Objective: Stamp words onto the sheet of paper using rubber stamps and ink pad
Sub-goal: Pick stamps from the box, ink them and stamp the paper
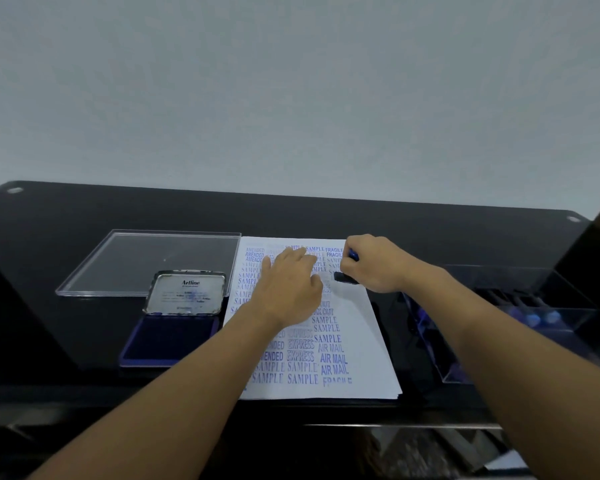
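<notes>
Two hands work the sheet of paper (368,341). The left hand (284,289) lies flat on it, fingers straight, steadying it. The right hand (374,265) is clamped round a rubber stamp (345,277), low at the sheet's one o'clock. Judged step: pressing an impression. The next move calls for a straight lift, then re-inking at the ink pad (174,337), open at nine o'clock. Legible: "Artline" on the pad lid (187,292); prints read SAMPLE, AMENDED, EXPRESS, AIR MAIL, FRAGILE.

Left grip (286,289) flat on stamped sheet (362,323), right grip (373,266) holding rubber stamp (344,277) — ink pad (168,337) open
</notes>
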A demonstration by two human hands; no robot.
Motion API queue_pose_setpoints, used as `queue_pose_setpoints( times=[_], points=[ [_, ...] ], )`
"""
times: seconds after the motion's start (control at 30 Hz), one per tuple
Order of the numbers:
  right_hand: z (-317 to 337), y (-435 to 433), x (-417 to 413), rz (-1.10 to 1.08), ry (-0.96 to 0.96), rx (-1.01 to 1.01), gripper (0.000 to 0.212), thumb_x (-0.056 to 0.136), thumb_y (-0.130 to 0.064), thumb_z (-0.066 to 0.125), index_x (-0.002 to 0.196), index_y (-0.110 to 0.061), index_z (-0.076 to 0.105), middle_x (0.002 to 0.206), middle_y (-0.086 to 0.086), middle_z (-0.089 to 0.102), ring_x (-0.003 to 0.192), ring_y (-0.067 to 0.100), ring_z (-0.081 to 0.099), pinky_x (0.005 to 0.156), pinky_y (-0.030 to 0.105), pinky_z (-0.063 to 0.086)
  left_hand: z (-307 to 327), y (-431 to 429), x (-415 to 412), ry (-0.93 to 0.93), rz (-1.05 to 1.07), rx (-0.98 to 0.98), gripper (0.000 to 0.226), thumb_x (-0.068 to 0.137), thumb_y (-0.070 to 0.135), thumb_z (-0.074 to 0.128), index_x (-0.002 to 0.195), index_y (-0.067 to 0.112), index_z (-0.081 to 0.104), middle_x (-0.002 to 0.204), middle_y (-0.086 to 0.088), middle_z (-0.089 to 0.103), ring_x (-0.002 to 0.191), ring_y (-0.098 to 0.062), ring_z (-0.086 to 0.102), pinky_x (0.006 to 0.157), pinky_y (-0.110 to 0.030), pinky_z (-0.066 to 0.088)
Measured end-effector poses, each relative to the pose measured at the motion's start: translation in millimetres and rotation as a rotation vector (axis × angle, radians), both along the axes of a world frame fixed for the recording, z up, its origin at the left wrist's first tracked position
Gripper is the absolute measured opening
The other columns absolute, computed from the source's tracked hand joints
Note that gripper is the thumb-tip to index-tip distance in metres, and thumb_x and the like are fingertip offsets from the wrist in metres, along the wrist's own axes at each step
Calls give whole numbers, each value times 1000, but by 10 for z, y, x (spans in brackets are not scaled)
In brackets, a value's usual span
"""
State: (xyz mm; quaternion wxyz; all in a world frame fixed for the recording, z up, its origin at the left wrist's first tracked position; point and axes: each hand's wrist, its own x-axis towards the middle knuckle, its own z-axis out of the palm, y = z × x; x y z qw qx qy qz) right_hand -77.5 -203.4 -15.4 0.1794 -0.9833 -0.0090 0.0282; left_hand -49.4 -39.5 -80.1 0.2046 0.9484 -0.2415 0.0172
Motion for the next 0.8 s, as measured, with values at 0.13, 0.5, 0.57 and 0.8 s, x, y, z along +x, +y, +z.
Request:
queue_pose_setpoints(
  times=[0.13, 0.5, 0.57, 0.8],
  points=[
    [-59, 5, 50, 13, -5, -13, 19, 100, -24, 50, 81, -20, 48, 77, -10, 55, 63, 11, 50, 53, 21, 38, -77, -19, 5, -5, 0, -22, 43, 99, 27, 35, 138, 13, 48, 143, -1, 45, 135, -21, 34, 116, -53, 20],
    [-140, -8, 141, 30, -16, -22, 18, 99, -27, 53, 87, -13, 53, 83, -1, 62, 63, 15, 50, 55, 25, 41, -160, -4, -18, -29, -15, -14, 46, 101, 29, 31, 143, 15, 43, 151, -1, 38, 140, -18, 28, 121, -51, 12],
    [-150, -5, 155, 27, -17, -33, 18, 98, -26, 53, 86, -13, 53, 82, 0, 60, 62, 16, 48, 54, 25, 39, -164, 3, -22, -35, -17, -12, 46, 101, 29, 31, 144, 15, 42, 153, -1, 36, 142, -18, 26, 121, -51, 11],
    [-268, 6, 180, -9, -24, -87, 17, 97, -26, 50, 84, -14, 50, 82, 5, 58, 62, 18, 47, 55, 30, 39, -192, 4, -16, -78, -14, -20, 38, 99, 29, 32, 128, 15, 51, 133, 1, 49, 126, -18, 38, 116, -52, 21]
  ],
)
